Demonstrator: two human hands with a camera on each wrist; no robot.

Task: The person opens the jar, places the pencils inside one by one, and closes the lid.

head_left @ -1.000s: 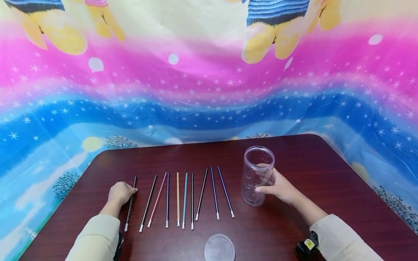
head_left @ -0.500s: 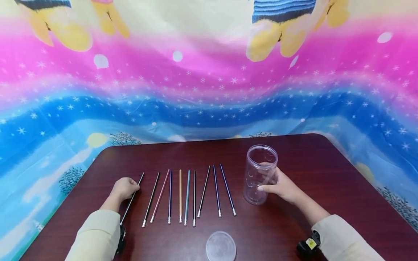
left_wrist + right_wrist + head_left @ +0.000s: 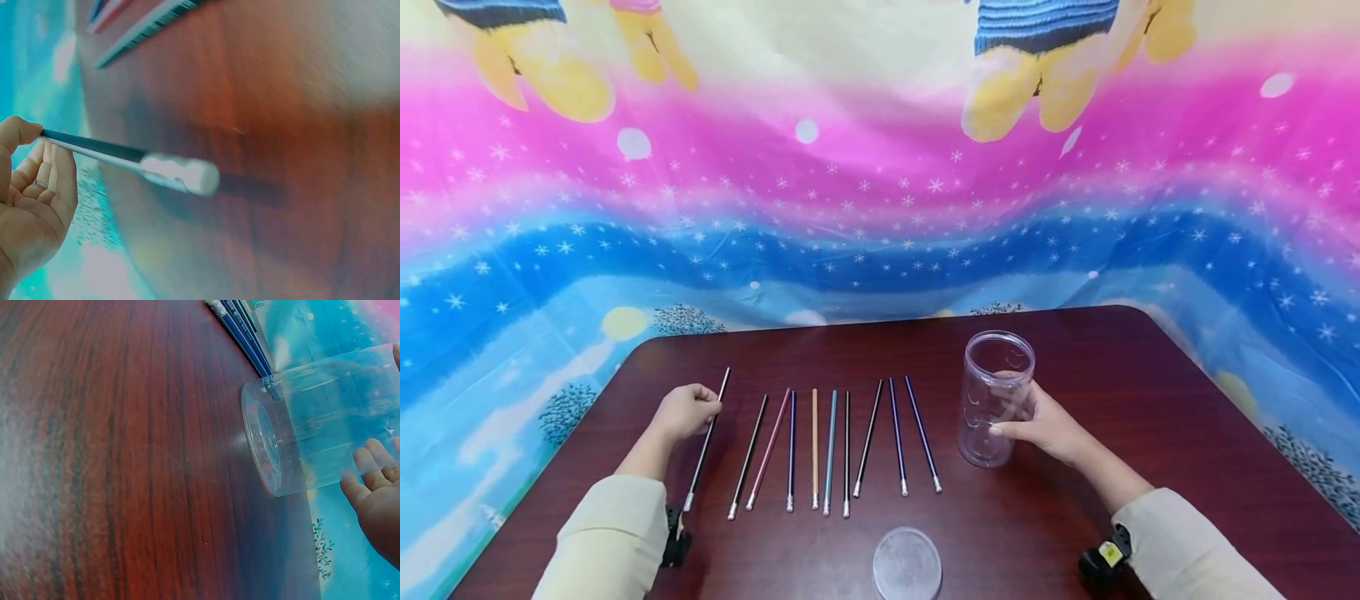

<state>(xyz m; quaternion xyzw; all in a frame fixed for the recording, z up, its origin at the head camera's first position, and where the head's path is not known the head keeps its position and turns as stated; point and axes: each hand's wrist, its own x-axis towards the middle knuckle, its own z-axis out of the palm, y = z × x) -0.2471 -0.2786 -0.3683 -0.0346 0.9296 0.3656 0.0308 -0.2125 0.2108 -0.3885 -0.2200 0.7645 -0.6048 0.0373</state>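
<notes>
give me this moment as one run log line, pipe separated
left hand: pinches dark eraser-tipped pencil | right hand: grips clear open jar | other pencils: side by side on wood-grain table | round lid: on table

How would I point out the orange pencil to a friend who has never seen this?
On the dark reddish table, find the row of pencils left of the clear jar. Near the row's middle, the orange pencil lies between a dark blue pencil and a light blue pencil. It is the only orange one.

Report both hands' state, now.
Left hand: holding, pinching a dark pencil.
Right hand: holding, gripping the clear jar by its side.
</notes>
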